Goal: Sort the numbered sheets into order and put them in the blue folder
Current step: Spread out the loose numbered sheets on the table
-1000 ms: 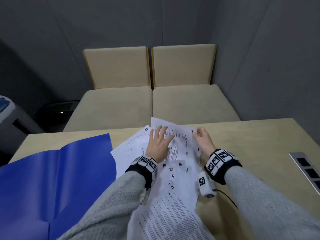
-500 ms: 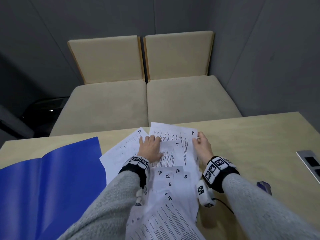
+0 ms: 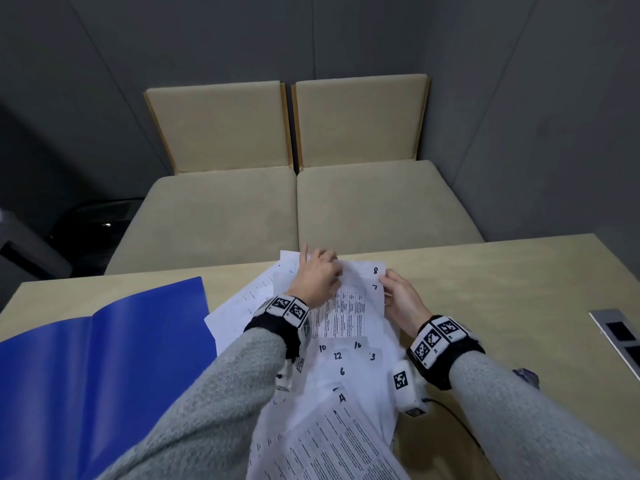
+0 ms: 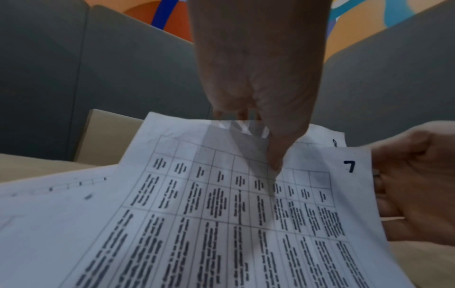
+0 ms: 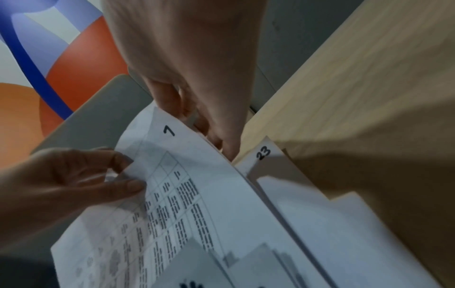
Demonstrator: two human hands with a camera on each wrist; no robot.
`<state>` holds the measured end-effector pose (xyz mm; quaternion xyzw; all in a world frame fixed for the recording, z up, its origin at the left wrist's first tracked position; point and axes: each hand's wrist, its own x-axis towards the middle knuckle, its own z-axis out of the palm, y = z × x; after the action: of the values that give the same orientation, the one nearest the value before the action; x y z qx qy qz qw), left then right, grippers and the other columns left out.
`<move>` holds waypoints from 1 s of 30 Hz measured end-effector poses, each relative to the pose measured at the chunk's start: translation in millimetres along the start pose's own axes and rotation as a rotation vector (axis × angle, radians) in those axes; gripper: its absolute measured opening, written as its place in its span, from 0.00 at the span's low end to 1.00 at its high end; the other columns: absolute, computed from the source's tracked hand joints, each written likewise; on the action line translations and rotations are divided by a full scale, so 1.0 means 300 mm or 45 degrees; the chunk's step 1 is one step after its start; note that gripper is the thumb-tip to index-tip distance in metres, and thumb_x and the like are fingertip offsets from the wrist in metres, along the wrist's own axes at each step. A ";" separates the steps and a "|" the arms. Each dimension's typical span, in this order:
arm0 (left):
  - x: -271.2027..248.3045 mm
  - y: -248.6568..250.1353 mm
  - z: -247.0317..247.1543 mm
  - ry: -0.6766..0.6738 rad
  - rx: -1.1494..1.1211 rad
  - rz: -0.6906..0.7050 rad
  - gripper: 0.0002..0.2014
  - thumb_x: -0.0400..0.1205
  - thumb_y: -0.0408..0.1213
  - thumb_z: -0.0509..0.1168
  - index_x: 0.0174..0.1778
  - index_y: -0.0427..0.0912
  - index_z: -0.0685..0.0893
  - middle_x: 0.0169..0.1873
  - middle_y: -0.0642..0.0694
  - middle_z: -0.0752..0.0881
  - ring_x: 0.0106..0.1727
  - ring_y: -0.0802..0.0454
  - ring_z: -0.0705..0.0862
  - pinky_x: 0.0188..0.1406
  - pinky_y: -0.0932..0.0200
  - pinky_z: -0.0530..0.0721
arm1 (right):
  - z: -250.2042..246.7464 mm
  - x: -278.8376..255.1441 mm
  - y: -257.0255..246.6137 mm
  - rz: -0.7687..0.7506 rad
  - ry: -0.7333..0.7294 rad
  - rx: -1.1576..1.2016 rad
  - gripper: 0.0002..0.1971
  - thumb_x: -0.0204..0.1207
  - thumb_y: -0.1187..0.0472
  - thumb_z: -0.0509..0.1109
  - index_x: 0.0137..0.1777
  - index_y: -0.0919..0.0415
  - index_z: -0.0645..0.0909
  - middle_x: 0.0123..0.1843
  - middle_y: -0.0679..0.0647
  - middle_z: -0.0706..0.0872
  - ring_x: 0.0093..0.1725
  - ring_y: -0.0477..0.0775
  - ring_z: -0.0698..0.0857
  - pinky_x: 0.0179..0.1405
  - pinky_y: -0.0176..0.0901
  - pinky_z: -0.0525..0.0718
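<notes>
Several white numbered sheets [image 3: 346,365] lie fanned on the table in front of me. An open blue folder [image 3: 104,358] lies flat to their left. My left hand [image 3: 325,271] pinches the top edge of sheet 7 [image 4: 246,214], thumb on its face and fingers behind, and holds that edge raised. My right hand [image 3: 386,285] pinches the same sheet's right edge beside its number [image 5: 169,130]. Sheet 8 [image 3: 375,270] shows just behind it. A corner marked 23 [image 5: 263,155] lies on the table under my right hand [image 5: 214,140].
The light wooden table [image 3: 502,289] runs out to the right, with a grey socket panel [image 3: 620,337] at its right edge. Two beige bench seats [image 3: 294,202] stand beyond the far edge, against grey walls. A cable [image 3: 450,410] trails by my right wrist.
My left hand, flat on the sheets a second ago, curled and has taken the top edge of sheet 7 and raised it. My right hand stays at the right edge.
</notes>
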<state>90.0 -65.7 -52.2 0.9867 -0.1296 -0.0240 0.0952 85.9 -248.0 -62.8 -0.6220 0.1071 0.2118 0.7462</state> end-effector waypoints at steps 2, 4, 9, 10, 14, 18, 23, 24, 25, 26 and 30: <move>0.001 0.005 -0.010 0.015 0.014 -0.023 0.10 0.82 0.38 0.60 0.52 0.40 0.84 0.57 0.44 0.79 0.65 0.43 0.73 0.80 0.38 0.49 | 0.000 -0.031 0.000 0.025 -0.104 0.057 0.12 0.84 0.51 0.60 0.48 0.58 0.78 0.41 0.54 0.85 0.32 0.43 0.87 0.28 0.32 0.80; -0.002 0.007 -0.024 0.066 0.012 -0.030 0.10 0.82 0.38 0.60 0.52 0.39 0.84 0.55 0.43 0.80 0.62 0.42 0.75 0.79 0.41 0.53 | -0.008 -0.056 0.018 0.055 -0.163 -0.089 0.21 0.77 0.43 0.68 0.62 0.57 0.75 0.55 0.51 0.87 0.51 0.49 0.88 0.45 0.41 0.85; -0.057 0.030 -0.095 0.253 -0.019 0.024 0.08 0.80 0.37 0.63 0.49 0.39 0.85 0.54 0.42 0.80 0.62 0.40 0.76 0.79 0.36 0.48 | 0.014 -0.104 0.033 -0.163 0.042 -0.419 0.07 0.79 0.62 0.68 0.55 0.53 0.78 0.56 0.55 0.88 0.50 0.49 0.88 0.40 0.35 0.87; -0.079 0.032 -0.106 0.334 -0.010 0.033 0.09 0.79 0.37 0.65 0.52 0.41 0.84 0.58 0.41 0.80 0.65 0.40 0.75 0.79 0.31 0.47 | 0.023 -0.106 0.021 -0.179 0.116 -0.395 0.06 0.81 0.64 0.65 0.52 0.53 0.79 0.53 0.57 0.88 0.47 0.51 0.89 0.37 0.36 0.87; -0.226 0.046 -0.144 0.667 -0.045 -0.070 0.24 0.78 0.39 0.65 0.71 0.45 0.73 0.71 0.37 0.70 0.74 0.41 0.66 0.76 0.29 0.55 | 0.046 -0.129 -0.058 -0.352 0.422 -0.328 0.08 0.81 0.65 0.63 0.55 0.58 0.81 0.52 0.55 0.88 0.50 0.55 0.87 0.51 0.49 0.87; -0.459 0.088 -0.092 0.478 -0.319 -0.143 0.14 0.83 0.41 0.61 0.64 0.46 0.74 0.53 0.47 0.80 0.52 0.49 0.79 0.52 0.47 0.81 | 0.031 -0.175 -0.173 -0.614 0.600 -0.263 0.11 0.81 0.65 0.63 0.61 0.63 0.81 0.50 0.54 0.85 0.49 0.51 0.83 0.50 0.42 0.80; -0.685 0.141 0.097 -0.398 -0.286 -0.441 0.24 0.81 0.62 0.56 0.61 0.45 0.71 0.55 0.48 0.83 0.48 0.49 0.83 0.50 0.52 0.82 | -0.030 -0.248 -0.310 -0.802 0.670 -0.040 0.12 0.82 0.66 0.62 0.63 0.67 0.79 0.47 0.52 0.83 0.36 0.33 0.81 0.35 0.21 0.77; -0.710 0.144 0.128 -0.474 -0.219 -0.478 0.28 0.79 0.66 0.57 0.59 0.45 0.72 0.53 0.48 0.83 0.48 0.48 0.83 0.52 0.50 0.83 | -0.048 -0.256 -0.317 -0.811 0.673 0.015 0.11 0.82 0.66 0.62 0.62 0.67 0.79 0.45 0.51 0.83 0.32 0.30 0.81 0.32 0.19 0.76; -0.729 0.148 0.151 -0.511 -0.158 -0.500 0.30 0.76 0.69 0.58 0.58 0.45 0.72 0.52 0.48 0.83 0.48 0.48 0.83 0.52 0.48 0.82 | -0.064 -0.265 -0.317 -0.806 0.690 0.063 0.11 0.82 0.67 0.62 0.61 0.68 0.79 0.43 0.50 0.82 0.29 0.28 0.80 0.31 0.19 0.76; -0.741 0.153 0.169 -0.521 -0.131 -0.517 0.31 0.74 0.70 0.59 0.57 0.45 0.72 0.49 0.49 0.83 0.46 0.49 0.82 0.53 0.48 0.81 | -0.082 -0.275 -0.313 -0.790 0.713 0.095 0.10 0.81 0.67 0.62 0.59 0.68 0.79 0.40 0.48 0.82 0.27 0.27 0.80 0.31 0.21 0.77; -0.758 0.176 0.196 -0.503 -0.329 -0.443 0.13 0.81 0.49 0.62 0.56 0.45 0.76 0.49 0.48 0.86 0.52 0.47 0.83 0.57 0.50 0.75 | -0.160 -0.306 -0.251 -0.665 0.755 0.207 0.07 0.79 0.71 0.62 0.49 0.59 0.79 0.44 0.47 0.85 0.39 0.36 0.85 0.42 0.32 0.84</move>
<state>-146.8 -67.2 -94.5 0.9500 0.0295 -0.2479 0.1876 43.2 -321.9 32.7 -0.6014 0.1725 -0.1825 0.7584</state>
